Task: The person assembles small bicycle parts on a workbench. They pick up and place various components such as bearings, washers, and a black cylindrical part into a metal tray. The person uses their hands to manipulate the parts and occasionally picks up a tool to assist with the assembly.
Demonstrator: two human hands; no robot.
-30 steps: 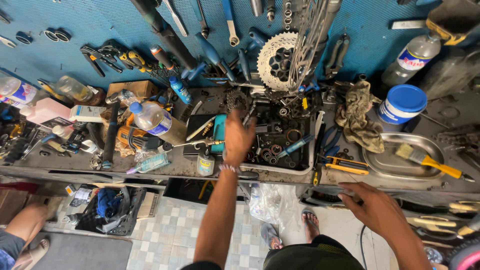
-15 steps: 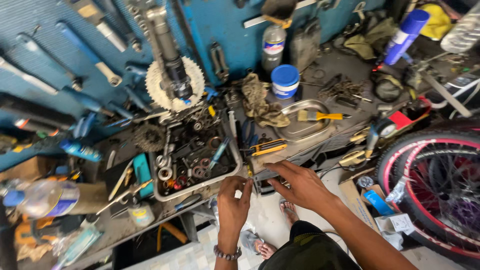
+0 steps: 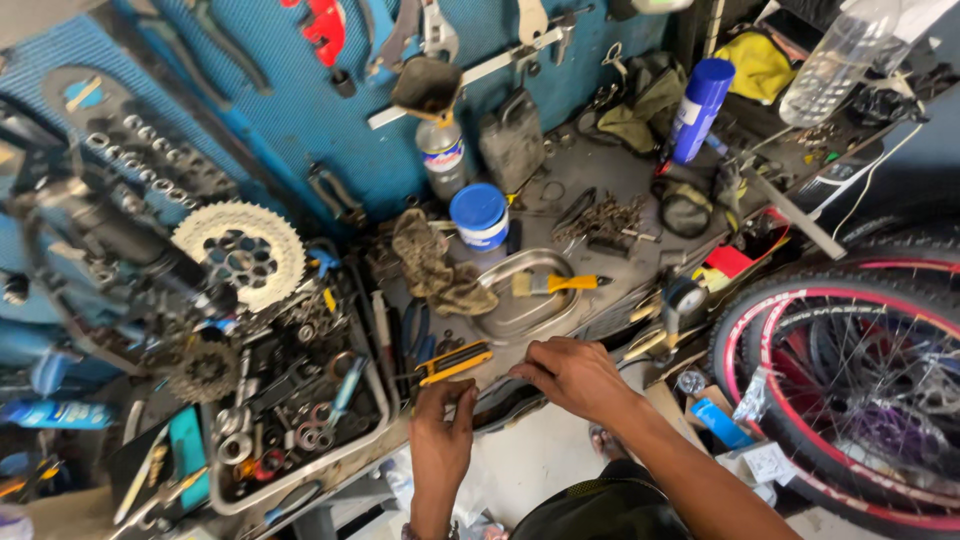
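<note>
Both hands meet at the desk (image 3: 600,170) edge, lower centre: left hand (image 3: 440,430) pinches a dark strip (image 3: 497,392), right hand (image 3: 575,375) curls closed over it, below my yellow hex-key set (image 3: 453,362).

Bright, even daylight across the table (image 3: 600,190), colours strong on the blue wall (image 3: 300,130). Left side smears with motion blur, the sprocket (image 3: 238,255) soft. Glare whitens the clear bottle (image 3: 840,55) at the top right. Wide-angle lens bends the edges; both hands sharp.
</note>
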